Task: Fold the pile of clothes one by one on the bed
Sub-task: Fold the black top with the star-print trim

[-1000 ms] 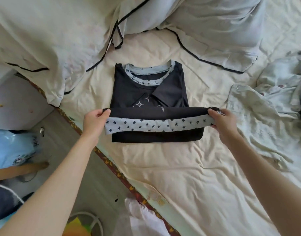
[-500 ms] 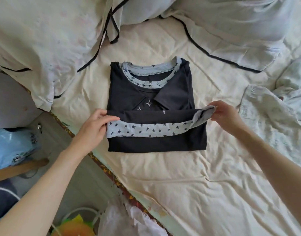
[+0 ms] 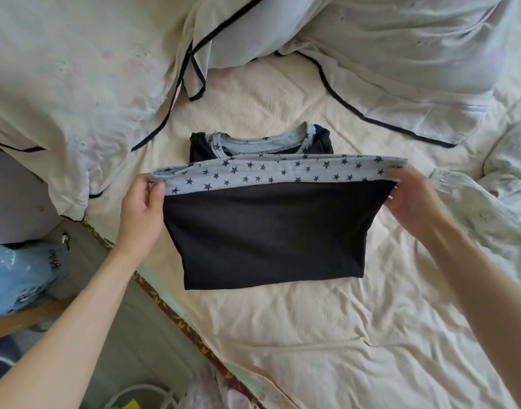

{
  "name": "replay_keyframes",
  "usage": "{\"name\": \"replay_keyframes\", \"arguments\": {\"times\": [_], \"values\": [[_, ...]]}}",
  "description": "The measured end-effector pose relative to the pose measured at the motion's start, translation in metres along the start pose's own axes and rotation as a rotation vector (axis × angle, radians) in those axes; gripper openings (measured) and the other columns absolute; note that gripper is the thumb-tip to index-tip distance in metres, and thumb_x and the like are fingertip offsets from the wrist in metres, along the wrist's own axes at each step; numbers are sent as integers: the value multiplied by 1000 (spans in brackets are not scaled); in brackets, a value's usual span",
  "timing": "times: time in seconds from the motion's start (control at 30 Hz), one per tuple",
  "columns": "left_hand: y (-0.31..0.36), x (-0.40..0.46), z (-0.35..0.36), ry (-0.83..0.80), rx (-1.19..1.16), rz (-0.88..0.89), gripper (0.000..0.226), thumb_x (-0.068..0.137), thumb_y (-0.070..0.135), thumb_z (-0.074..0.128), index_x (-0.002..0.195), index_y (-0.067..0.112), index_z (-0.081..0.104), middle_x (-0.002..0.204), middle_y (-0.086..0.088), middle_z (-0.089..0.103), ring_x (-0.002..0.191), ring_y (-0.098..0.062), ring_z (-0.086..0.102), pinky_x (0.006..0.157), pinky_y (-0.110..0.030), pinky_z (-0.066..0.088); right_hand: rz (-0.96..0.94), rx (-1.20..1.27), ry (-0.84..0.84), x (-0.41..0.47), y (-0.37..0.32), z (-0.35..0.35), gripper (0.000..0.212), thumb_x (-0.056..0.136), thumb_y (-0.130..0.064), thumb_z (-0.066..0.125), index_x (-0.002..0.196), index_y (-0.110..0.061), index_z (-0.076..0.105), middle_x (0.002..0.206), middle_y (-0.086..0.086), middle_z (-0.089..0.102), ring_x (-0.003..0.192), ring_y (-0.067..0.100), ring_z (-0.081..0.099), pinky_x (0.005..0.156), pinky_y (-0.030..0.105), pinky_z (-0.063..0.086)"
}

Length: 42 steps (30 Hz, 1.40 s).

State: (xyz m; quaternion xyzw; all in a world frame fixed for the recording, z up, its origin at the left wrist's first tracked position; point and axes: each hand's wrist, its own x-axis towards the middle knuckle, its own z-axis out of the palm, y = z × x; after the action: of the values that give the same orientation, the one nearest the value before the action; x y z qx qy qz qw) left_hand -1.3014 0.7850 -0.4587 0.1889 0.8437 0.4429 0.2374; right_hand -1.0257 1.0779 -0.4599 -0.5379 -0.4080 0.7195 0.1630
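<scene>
At centre frame, on the cream bed (image 3: 327, 335), our left hand (image 3: 141, 211) and right hand (image 3: 412, 199) each pinch the dark shirt (image 3: 268, 231) by its starred hem; wood floor (image 3: 141, 335) lower left.

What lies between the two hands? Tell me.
In the head view, the dark shirt's star-print hem spans from the left hand to the right hand; both pinch it.

Cream sheet (image 3: 327, 335) spread wrinkled across bed, lit by soft daylight. Pale quilt (image 3: 76, 84) with black piping heaped at upper left; second black-edged quilt (image 3: 415, 54) bunched at upper right. Patterned border strip (image 3: 176, 314) seen along mattress edge. Grey floor (image 3: 129, 335) visible below at left. Blue plastic bag (image 3: 20, 278) seen at far left, white wire rim (image 3: 141, 394) at bottom edge.
</scene>
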Motion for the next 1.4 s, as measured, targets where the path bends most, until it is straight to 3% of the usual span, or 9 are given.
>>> {"name": "replay_keyframes", "arguments": {"times": [0.23,0.3,0.4,0.5,0.8,1.0,1.13,1.27,1.4], "values": [[3,47,8,183,140,72,11,102,21,37,97,13,43,74,11,42,63,12,44,59,-8,34,-83,23,77,42,-28,30,18,91,-4,48,84,-16,59,75,-3,61,66,9,59,63,22,48],[-2,58,17,153,148,-34,18,102,26,38,107,12,48,82,6,49,71,3,46,65,-16,35,-70,-72,135,57,-25,36,10,93,-11,54,101,-11,60,90,2,65,76,11,62,71,25,49],[-11,62,29,90,145,-232,37,100,33,41,126,7,47,104,0,51,94,-13,49,85,-25,38,-83,-353,256,65,-3,41,43,94,-23,55,133,-10,44,124,7,57,101,14,57,86,25,46],[-16,43,32,117,177,-233,43,98,36,47,129,7,44,104,1,53,94,-13,51,84,-25,38,-250,-676,330,42,30,43,50,97,-28,49,142,-10,37,140,4,46,122,15,47,103,26,37],[-36,-67,47,151,189,-316,37,96,44,45,116,14,49,87,20,51,74,5,52,55,-8,38,-666,-1339,100,-68,133,56,49,92,-17,55,139,-5,45,148,18,37,140,32,25,112,58,21],[-34,-65,44,123,210,-294,42,96,41,47,118,7,55,96,5,57,88,-9,51,68,-14,37,-789,-1500,-82,-79,143,96,49,92,-26,55,139,-14,48,148,14,40,138,34,34,109,60,22],[-28,-59,39,90,172,-382,36,95,41,50,91,6,59,82,2,56,79,-12,51,68,-23,40,-727,-1616,-103,-52,127,117,53,94,-35,45,143,-18,41,152,13,33,141,34,29,110,61,20],[-6,-59,38,128,121,-460,47,94,37,54,55,16,38,51,9,34,51,-10,35,52,-22,30,-603,-1682,-190,-38,126,119,58,97,-39,45,150,-23,26,159,9,15,146,31,12,115,57,7],[32,-64,48,226,100,-309,47,94,30,56,53,20,35,43,10,33,45,-6,36,44,-13,28,-520,-1343,-263,-42,115,115,48,101,-30,39,148,-21,31,159,3,13,147,21,7,118,43,4]]}}
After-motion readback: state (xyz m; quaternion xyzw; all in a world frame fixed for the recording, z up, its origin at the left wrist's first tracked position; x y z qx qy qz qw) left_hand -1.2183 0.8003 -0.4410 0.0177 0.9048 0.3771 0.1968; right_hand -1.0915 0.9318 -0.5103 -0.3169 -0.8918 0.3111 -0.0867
